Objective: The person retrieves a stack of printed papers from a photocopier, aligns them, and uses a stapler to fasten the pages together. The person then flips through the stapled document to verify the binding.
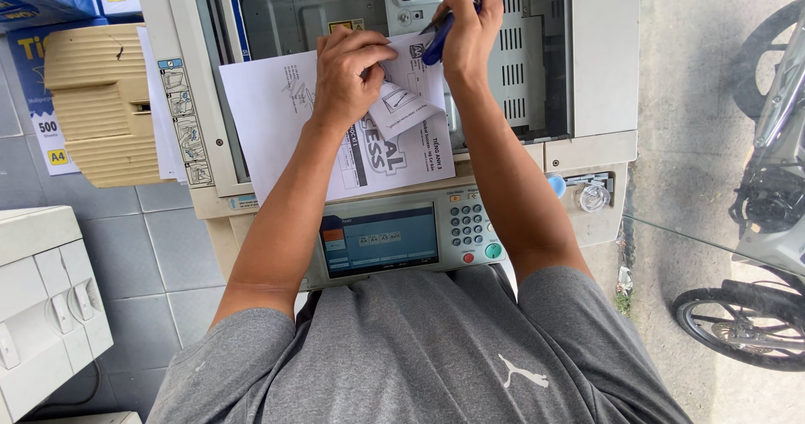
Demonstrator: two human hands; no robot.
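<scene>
On the copier [599, 72], above its panel [381, 239], my left hand [348, 72] pinches the paper [277, 114] to steady it, while my right hand [470, 26] grips a pen [438, 45] poised over it.

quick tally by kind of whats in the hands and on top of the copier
Hands: 2, left hand and right hand
Blue pens: 1, blue pen in the right hand
Printed sheets: 2, large sheet on the copier, small folded sheet under the left hand
Total: 5
</scene>
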